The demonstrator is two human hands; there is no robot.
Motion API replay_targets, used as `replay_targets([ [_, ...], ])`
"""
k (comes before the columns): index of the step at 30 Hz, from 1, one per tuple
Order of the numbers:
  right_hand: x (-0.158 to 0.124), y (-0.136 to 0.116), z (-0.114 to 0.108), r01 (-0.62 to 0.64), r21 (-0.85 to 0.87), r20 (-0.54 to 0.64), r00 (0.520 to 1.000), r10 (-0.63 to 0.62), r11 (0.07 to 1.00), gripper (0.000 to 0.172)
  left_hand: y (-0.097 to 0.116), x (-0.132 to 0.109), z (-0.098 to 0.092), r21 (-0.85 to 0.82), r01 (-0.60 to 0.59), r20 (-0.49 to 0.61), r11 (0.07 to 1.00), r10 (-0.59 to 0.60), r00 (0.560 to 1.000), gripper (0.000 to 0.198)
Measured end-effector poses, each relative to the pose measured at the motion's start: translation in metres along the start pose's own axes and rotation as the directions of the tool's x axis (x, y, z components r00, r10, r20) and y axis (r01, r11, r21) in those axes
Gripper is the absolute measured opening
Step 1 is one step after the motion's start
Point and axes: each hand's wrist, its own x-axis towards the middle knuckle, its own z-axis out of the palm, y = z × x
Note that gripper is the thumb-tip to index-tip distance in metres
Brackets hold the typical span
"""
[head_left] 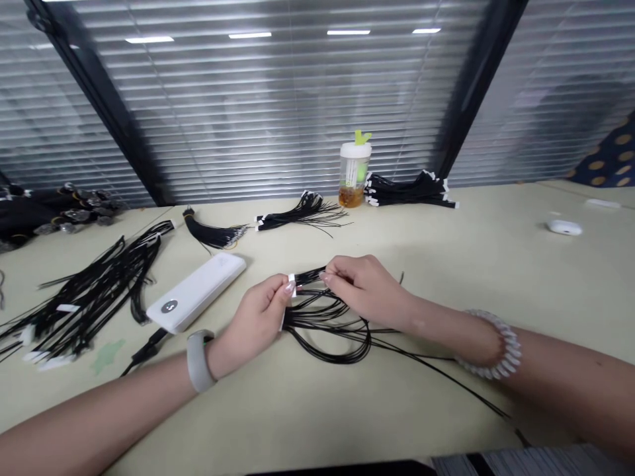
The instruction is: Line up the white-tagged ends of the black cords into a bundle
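Note:
Thin black cables (330, 356) run in loops between my hands, just above or on the table; some trail off toward the lower right. My left hand (262, 307) is closed on their left end, where white connectors or tags (292, 284) show at the thumb. With thumb and fingers pinched, my right hand (360, 284) grips the upper strands of the same cables a short way to the right. What lies inside each fist is hidden. A grey band sits on the left wrist and a clear coil band on the right one.
Left of my hands lies a white power bank (198, 291) with a black cord. Black cable bundles lie at the left (99, 291), the back middle (297, 211) and the back right (409, 190). A drink bottle (354, 175) stands at the back; a white earbud case (564, 227) lies right.

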Motion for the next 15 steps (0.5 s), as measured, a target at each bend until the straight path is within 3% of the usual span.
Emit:
replay_targets([
  [15, -0.0014, -0.0024, -0.0006, 0.053, -0.070, 0.005, 0.999, -0.053, 0.996, 0.017, -0.0056, -0.0001, 0.0015, -0.049, 0.016, 0.027, 0.999, -0.015, 1.000, 0.030],
])
